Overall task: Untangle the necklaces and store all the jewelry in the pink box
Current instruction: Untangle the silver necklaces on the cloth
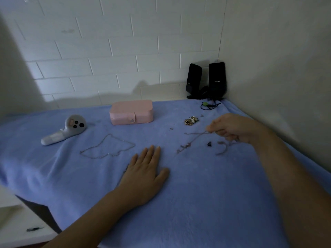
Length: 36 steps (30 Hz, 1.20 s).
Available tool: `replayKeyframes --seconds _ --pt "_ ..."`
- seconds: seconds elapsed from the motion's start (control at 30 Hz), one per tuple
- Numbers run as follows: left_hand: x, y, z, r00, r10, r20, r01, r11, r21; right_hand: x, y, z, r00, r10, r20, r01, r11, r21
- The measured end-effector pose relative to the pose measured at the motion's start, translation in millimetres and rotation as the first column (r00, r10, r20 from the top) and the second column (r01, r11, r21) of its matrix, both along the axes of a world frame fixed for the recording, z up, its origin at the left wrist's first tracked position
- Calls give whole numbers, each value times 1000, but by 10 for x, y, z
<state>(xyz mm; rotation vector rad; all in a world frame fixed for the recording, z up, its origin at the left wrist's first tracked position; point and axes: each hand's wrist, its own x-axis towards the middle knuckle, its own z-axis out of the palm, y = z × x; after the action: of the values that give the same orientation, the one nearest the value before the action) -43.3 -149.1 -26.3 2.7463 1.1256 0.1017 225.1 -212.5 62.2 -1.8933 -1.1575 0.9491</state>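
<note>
Right hand (231, 128) pinches a tangled chain (187, 145); left hand (145, 169) lies flat on the tabletop (206, 203).

The right hand's fingers are curled, thumb and fingertips nipping one end of the thin pinkish chain – blurred, so the exact grip is hard to read. The chain trails from the hand toward 8 o'clock onto the blue cloth, with a second loose strand at 6 o'clock below the hand. The left hand is spread, fingers straight, palm down on the cloth. From it, a silver necklace (107, 146) lies in an open loop at 10 o'clock, apart from the tangle. The pink box (131, 111) sits closed at 12 o'clock – clasp toward the person. A heap of gold jewelry (191, 120) lies at 1 o'clock, near the right hand.
</note>
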Motion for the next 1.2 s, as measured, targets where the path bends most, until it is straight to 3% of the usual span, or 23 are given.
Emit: replayKeyframes --seconds 0.07,0.2,0.3,0.4,0.57,0.67,0.73,0.8,0.83,0.97,1.1,1.2 --pt "1 -15 11 1000 4 19 -4 1000 -24 43 27 -25 976 -118 182 118 993 10" --pt "-7 -26 25 1000 9 24 -9 1000 -30 5 70 -161 882 5 471 21 999 -49" --pt "-17 -36 33 1000 4 -1 -4 1000 10 -214 116 -233 854 144 501 -207 976 73" --pt "1 -33 40 998 19 -52 -18 999 28 -438 184 -304 821 346 454 -391 920 5" --pt "19 -32 53 994 30 -105 -28 999 26 -435 195 -306 788 348 508 -400 917 -7" --pt "-1 -24 48 994 28 -105 -26 999 22 -420 171 -276 875 388 289 -421 905 60" --pt "-7 -19 41 995 22 -101 -20 1000 21 -434 182 -247 930 363 -63 -342 914 220" --pt "-11 -16 37 995 19 -96 -16 1000 24 -437 209 -228 844 345 -410 -233 926 298" --pt "-11 -15 36 995 16 -99 -14 1000 26 -436 215 -222 806 331 -491 -199 932 302" --pt "-15 -10 25 995 8 -99 -6 1000 21 -290 216 -159 831 179 -527 3 945 327" --pt "-10 -17 35 993 7 -114 -5 1000 22 -18 128 -46 733 85 -675 278 869 410" --pt "-10 -26 45 992 7 -123 -5 1000 22 45 76 -18 761 46 -647 326 835 443"
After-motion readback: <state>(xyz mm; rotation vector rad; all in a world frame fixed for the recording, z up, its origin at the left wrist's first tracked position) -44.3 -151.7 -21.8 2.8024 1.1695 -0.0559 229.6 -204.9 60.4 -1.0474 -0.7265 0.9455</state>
